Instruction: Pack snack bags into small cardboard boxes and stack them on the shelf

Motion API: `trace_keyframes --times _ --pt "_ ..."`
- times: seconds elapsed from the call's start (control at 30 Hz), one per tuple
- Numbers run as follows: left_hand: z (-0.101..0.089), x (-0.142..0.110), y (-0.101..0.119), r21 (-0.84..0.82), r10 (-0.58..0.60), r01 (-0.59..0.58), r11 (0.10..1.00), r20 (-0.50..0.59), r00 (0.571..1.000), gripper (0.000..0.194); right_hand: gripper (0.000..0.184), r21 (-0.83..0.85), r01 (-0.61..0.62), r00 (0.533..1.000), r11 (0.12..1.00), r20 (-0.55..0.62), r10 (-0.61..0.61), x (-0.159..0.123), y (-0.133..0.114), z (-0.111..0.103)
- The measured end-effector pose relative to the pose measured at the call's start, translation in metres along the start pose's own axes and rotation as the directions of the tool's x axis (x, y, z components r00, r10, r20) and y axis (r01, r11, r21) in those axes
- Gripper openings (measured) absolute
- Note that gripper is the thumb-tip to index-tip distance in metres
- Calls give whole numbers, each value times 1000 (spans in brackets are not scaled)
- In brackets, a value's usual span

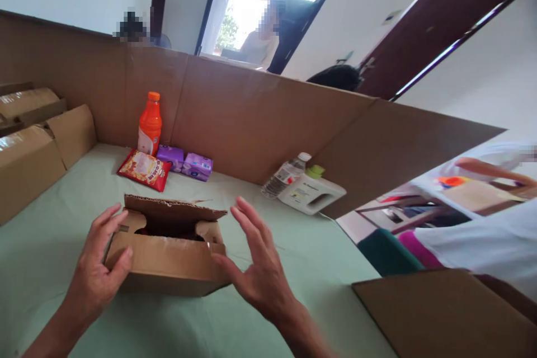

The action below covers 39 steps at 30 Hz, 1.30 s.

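A small cardboard box [168, 260] stands on the pale green cloth, its top flap raised along the far side. Through the narrow opening the inside looks dark, and its contents cannot be made out. My left hand [98, 260] is at the box's left end, fingers apart and curved around the corner. At the right end, my right hand [260, 263] has its fingers stretched out and its thumb close to the near right corner. Whether either hand touches the cardboard is hard to tell.
Behind the box are a red snack packet [145, 169], an orange bottle [150, 123] and purple tissue packs [197, 166]. A clear bottle [281, 178] and white jug [312, 193] lean near the cardboard wall [251, 117]. Cartons [29, 162] stand left; a person [482, 246] is at right.
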State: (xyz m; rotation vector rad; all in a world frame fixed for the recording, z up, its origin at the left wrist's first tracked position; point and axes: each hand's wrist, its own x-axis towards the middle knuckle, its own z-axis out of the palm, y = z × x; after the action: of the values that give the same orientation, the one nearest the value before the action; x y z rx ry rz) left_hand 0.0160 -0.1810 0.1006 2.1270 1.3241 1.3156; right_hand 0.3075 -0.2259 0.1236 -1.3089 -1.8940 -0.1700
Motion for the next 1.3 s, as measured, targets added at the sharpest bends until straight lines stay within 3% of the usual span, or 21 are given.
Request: trace_keyframes --times 0.07,0.13,0.2,0.27,0.33,0.4,0.47,0.57,0.63,0.7,0.83,0.93,1.03,1.17,1.3 --pt "-1 1 -1 43 23 -24 999 12 1000 49 57 43 84 983 996 163 -90 9 2 2" --pt "-4 3 -7 57 39 -41 998 46 998 51 47 100 134 930 986 331 -159 12 5 3" --pt "-8 8 -16 16 57 -60 998 158 986 48 52 117 135 895 984 412 -172 6 9 4" --pt "-14 16 -23 -89 95 -68 994 339 936 45 63 135 132 889 982 422 -177 -4 15 5" --pt "-19 26 -27 -178 141 -59 982 491 860 52 68 173 141 894 975 401 -201 -14 20 6" --pt "-23 31 -27 -196 171 -70 978 563 809 62 67 199 150 901 969 375 -216 -20 24 7" --pt "-27 27 -24 -159 178 -106 982 563 807 71 64 200 162 905 966 361 -226 -20 27 12" --pt "-33 5 -22 -46 150 -144 988 419 896 75 59 113 162 941 980 280 -188 -12 30 33" --pt "-43 -12 -29 66 102 -121 990 230 968 67 57 58 90 981 994 168 -99 -3 30 60" --pt "-56 -21 -41 207 55 -60 977 29 998 56 52 78 1 993 997 114 -10 5 28 97" --pt "-74 -4 -73 477 55 81 875 -266 962 43 37 140 -45 967 989 257 8 15 12 174" --pt "-66 33 -96 576 47 178 798 -354 934 45 34 136 -18 935 991 354 -32 11 -5 209" --pt "-43 83 -117 595 -34 275 755 -384 923 47 32 126 9 915 992 398 -58 3 -11 220" --pt "-19 146 -141 558 -138 371 742 -415 900 49 34 142 -3 920 990 388 -53 -5 -4 218" --pt "-13 172 -156 542 -159 405 736 -442 883 52 34 175 -12 926 984 374 -55 -5 -1 217"
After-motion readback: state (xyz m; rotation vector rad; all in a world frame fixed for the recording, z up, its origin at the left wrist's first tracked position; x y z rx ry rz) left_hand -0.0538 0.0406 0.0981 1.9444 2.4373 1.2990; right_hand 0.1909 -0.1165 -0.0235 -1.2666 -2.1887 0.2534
